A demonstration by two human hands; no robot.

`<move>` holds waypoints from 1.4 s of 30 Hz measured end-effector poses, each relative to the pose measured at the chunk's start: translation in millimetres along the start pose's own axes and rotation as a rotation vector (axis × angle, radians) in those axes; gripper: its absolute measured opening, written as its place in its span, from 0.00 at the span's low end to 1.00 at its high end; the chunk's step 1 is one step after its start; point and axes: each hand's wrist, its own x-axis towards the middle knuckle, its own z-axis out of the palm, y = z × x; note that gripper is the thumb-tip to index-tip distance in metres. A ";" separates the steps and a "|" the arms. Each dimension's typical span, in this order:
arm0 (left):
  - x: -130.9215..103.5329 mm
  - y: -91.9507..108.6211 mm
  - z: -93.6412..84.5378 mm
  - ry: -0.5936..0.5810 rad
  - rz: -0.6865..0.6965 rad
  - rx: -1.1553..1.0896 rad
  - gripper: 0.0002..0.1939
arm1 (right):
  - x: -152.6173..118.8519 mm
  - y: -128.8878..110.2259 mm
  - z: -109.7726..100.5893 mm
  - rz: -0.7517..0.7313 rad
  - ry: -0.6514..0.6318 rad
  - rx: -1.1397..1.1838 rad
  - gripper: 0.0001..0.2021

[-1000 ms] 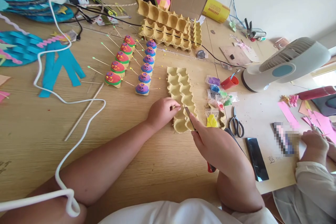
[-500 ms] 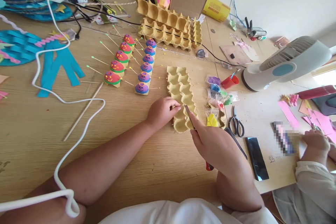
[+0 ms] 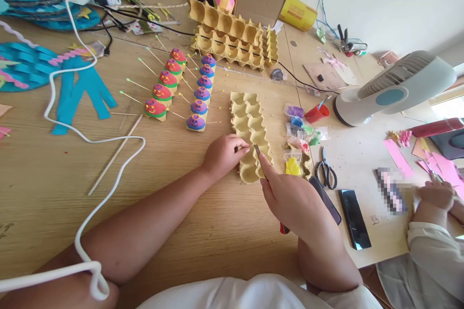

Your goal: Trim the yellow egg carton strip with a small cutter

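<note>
A beige egg carton lies with its cups facing up on the wooden table in front of me. My left hand is closed at its left edge, thumb and fingers pinching the rim. From the right, my right hand grips a knife, index finger stretched along its back. The blade's tip touches the carton between two cups; a red end of the handle pokes out below my palm. Most of the handle is hidden.
Painted red egg-cup caterpillars and purple ones stand to the left. Right of the carton are clay packets, scissors, phones and a fan. A white cable crosses the left side. Another person's hands work far right.
My right hand has shifted slightly left with the knife, uncovering more of the phone beside it. My left hand and the carton stay in place.
</note>
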 end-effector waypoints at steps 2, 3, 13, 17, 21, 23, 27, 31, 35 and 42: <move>0.0 -0.2 0.2 -0.001 0.003 -0.002 0.06 | -0.9 -0.5 2.2 -0.002 0.003 -0.006 0.29; 0.0 -0.3 0.3 -0.001 0.005 -0.002 0.06 | -1.4 -0.8 3.3 -0.005 0.008 -0.014 0.29; 0.9 -1.9 0.9 -0.002 0.008 -0.010 0.05 | -3.0 -3.4 6.8 -0.013 0.040 -0.093 0.29; 1.0 -0.2 0.0 -0.007 -0.003 -0.015 0.06 | -2.9 -4.6 9.5 0.000 0.065 -0.103 0.30; 1.0 0.0 -0.1 -0.004 -0.005 -0.009 0.06 | -0.8 -4.0 13.8 0.001 0.109 -0.113 0.30; 1.0 -0.6 0.1 -0.005 -0.002 -0.009 0.06 | -0.3 -3.8 15.2 0.002 0.114 -0.124 0.30; 1.1 -1.3 0.1 -0.006 0.000 -0.014 0.05 | -1.0 -4.4 15.6 0.013 0.096 -0.126 0.30; 0.8 -0.9 0.2 -0.004 -0.007 -0.012 0.05 | -0.7 -5.7 14.0 0.017 0.066 -0.096 0.30; 0.5 -1.2 0.3 0.001 0.005 -0.016 0.06 | 3.4 -7.4 12.7 0.043 0.031 -0.077 0.31; 0.9 -0.8 0.2 0.002 0.012 -0.006 0.06 | 11.9 -8.5 12.8 0.054 -0.015 -0.027 0.31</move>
